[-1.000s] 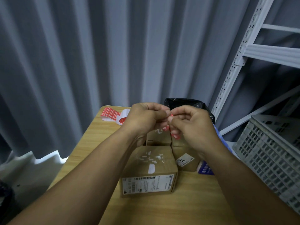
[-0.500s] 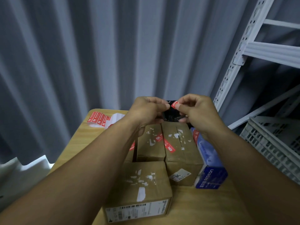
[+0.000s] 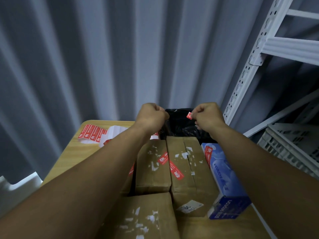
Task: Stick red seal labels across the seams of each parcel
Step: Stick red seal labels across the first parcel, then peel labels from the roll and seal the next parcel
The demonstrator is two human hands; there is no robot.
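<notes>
My right hand (image 3: 208, 116) pinches a small red seal label (image 3: 189, 115) between thumb and fingertip. My left hand (image 3: 151, 115) is a closed fist a short way to its left; nothing shows in it. Both hover above a black plastic-wrapped parcel (image 3: 181, 125) at the table's far edge. Below lie brown cardboard parcels: one at middle left (image 3: 152, 173), one at middle right (image 3: 193, 178), a third nearest me (image 3: 150, 219). A red label (image 3: 176, 170) runs across the gap between the two middle parcels. A blue box (image 3: 224, 180) on the right carries a red label (image 3: 208, 155).
A strip of red labels on white backing (image 3: 93, 133) lies at the far left of the wooden table (image 3: 69, 157). A white metal shelf frame (image 3: 255, 57) and a grey slatted crate (image 3: 293, 144) stand to the right. Grey curtain hangs behind.
My hands were together pinching the label; they have pulled apart and moved farther out over the black parcel. The label stays with my right hand.
</notes>
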